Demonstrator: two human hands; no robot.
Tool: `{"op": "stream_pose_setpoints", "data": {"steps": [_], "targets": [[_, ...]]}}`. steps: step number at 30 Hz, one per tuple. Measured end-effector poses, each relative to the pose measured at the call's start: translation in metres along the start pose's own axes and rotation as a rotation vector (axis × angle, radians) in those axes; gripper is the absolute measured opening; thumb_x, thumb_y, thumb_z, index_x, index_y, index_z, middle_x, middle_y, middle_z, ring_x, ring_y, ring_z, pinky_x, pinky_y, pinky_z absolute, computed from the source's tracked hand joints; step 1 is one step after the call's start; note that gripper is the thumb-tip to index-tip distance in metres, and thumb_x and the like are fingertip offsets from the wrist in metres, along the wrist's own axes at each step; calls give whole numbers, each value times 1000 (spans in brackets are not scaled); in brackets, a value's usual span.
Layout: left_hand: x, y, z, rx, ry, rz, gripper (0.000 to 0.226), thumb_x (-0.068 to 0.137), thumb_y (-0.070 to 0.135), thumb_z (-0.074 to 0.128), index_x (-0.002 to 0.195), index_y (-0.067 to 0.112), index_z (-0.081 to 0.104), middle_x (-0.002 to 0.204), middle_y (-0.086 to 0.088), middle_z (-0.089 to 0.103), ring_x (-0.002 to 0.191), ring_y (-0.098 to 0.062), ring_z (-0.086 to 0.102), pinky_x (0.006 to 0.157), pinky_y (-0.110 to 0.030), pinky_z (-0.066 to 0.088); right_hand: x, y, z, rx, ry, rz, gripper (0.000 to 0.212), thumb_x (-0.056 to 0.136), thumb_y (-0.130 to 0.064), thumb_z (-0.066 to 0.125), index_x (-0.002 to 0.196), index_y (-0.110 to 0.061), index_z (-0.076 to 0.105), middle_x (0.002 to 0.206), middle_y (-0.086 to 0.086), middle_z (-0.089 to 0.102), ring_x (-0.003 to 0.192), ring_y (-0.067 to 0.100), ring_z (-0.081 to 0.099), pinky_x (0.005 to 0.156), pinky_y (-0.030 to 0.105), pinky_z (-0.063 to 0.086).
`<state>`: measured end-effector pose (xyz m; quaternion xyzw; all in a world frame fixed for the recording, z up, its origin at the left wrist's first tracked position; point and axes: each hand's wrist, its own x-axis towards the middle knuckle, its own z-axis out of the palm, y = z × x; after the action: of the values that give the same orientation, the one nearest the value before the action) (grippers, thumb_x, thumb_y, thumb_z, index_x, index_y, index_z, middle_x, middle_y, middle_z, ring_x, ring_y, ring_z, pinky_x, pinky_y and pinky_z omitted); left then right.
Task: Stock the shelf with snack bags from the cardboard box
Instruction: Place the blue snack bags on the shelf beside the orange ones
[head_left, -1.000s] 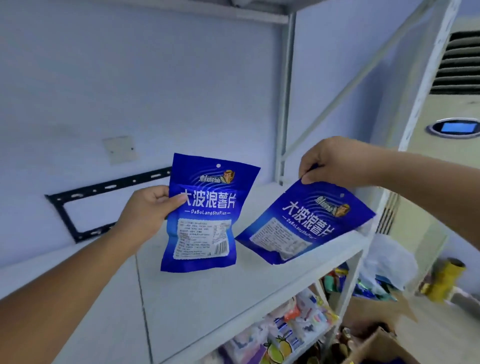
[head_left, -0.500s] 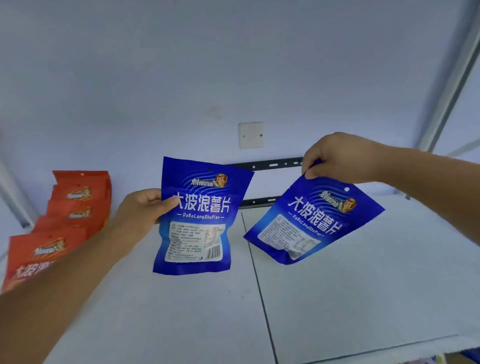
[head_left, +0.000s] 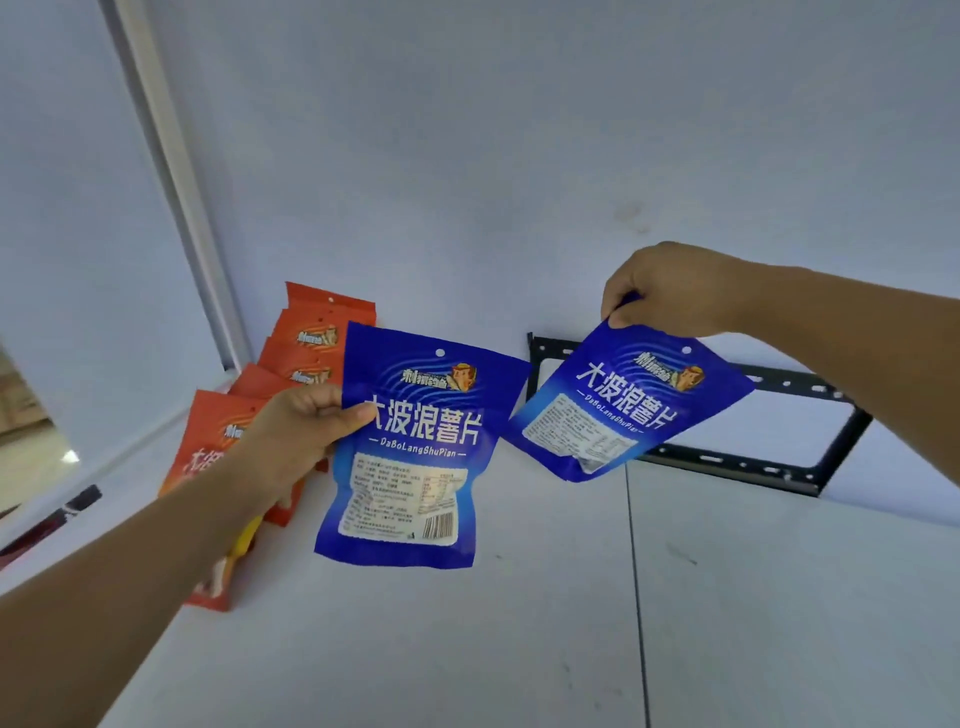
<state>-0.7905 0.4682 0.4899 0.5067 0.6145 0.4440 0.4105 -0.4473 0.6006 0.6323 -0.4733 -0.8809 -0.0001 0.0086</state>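
My left hand (head_left: 298, 431) grips the left edge of a blue snack bag (head_left: 415, 462), held upright just above the white shelf (head_left: 467, 649). A second blue snack bag (head_left: 618, 410) hangs tilted from its top corner, pinched by my right hand (head_left: 670, 291) above the shelf's middle. Several orange snack bags (head_left: 311, 338) stand in a row along the shelf's left end, partly hidden behind my left arm. The cardboard box is out of view.
A white upright post (head_left: 171, 171) marks the shelf's left end. A black metal bracket (head_left: 779, 457) is fixed to the wall behind the shelf at the right. A seam (head_left: 636, 597) runs front to back across the shelf board.
The view has swung left, bringing the orange bags closer to the centre. Both hands with their blue bags have come nearer the orange row; the grips are unchanged.
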Motion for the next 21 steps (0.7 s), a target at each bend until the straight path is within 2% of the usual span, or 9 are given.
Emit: {"op": "stream_pose_setpoints", "data": {"steps": [5, 8, 11, 15, 21], "targets": [[31, -11, -21, -43, -13, 25, 24, 89, 29, 68, 108, 16, 69, 99, 1, 78, 91, -21, 76, 89, -49, 58, 62, -22, 12, -92, -41, -47, 13, 99, -19, 57, 97, -22, 70, 97, -5, 70, 91, 15, 65, 75, 29, 50], [58, -15, -32, -53, -51, 26, 20, 90, 26, 67, 106, 15, 69, 98, 2, 78, 91, -19, 76, 87, -47, 59, 96, -37, 14, -112, -55, -52, 11, 99, -20, 57, 98, -23, 68, 96, -5, 70, 87, 12, 64, 67, 23, 46], [91, -26, -45, -46, -115, 29, 27, 86, 31, 69, 109, 17, 70, 104, 1, 77, 97, -19, 75, 92, -51, 56, 130, -55, 21, -146, -95, -65, 10, 100, -20, 57, 99, -22, 67, 96, -3, 69, 84, 11, 63, 65, 20, 43], [129, -42, -50, -81, -180, 49, 33, 84, 33, 71, 114, 18, 69, 107, 0, 77, 100, -18, 74, 94, -50, 56, 178, -79, 36, -196, -133, -87, 14, 99, -19, 58, 104, -17, 71, 102, 1, 70, 89, 16, 61, 78, 31, 45], [160, -53, -44, -117, -261, 64, 28, 90, 27, 70, 115, 16, 69, 107, 0, 77, 100, -17, 74, 88, -42, 59, 233, -115, 54, -246, -165, -159, 21, 100, -17, 56, 115, -13, 71, 111, 3, 69, 98, 20, 59, 86, 33, 43]]}}
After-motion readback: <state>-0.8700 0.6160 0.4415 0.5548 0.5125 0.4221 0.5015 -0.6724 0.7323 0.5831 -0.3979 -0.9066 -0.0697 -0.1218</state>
